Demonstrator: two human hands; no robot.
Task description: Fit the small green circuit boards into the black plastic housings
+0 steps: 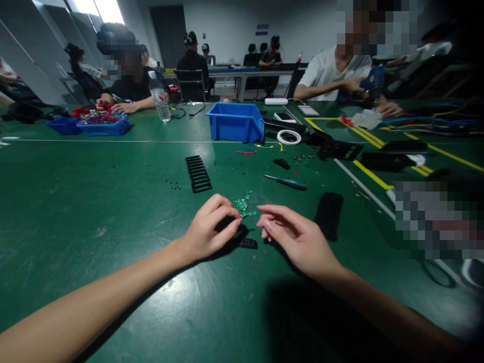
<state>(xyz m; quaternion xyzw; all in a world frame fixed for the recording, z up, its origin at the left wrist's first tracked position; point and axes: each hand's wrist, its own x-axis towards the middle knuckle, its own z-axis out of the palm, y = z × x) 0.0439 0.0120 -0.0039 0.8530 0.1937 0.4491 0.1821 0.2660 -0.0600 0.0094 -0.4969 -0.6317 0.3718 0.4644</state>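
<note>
My left hand (215, 224) is closed in a pinch, with a small green piece (250, 214) showing at its fingertips. Just beyond lies a loose heap of shiny green bits (241, 204) on the green table. To the right, my right hand (293, 234) hovers with bent fingers apart and nothing visible in them. A small black plastic part (247, 244) lies below, between the hands. Farther off, a black slotted frame (198, 174) rests at the left and a dark-handled screwdriver (289, 182) at the right. Beside my right hand is a black rectangular piece (328, 217).
A blue bin (236, 123) stands ahead, near a white ring (289, 137) and a phone (285, 117). Tiny screws (302, 160) are scattered at the right. Across the table, one person sits near blue trays (104, 127) and a bottle (160, 98); another holds a power drill (374, 83).
</note>
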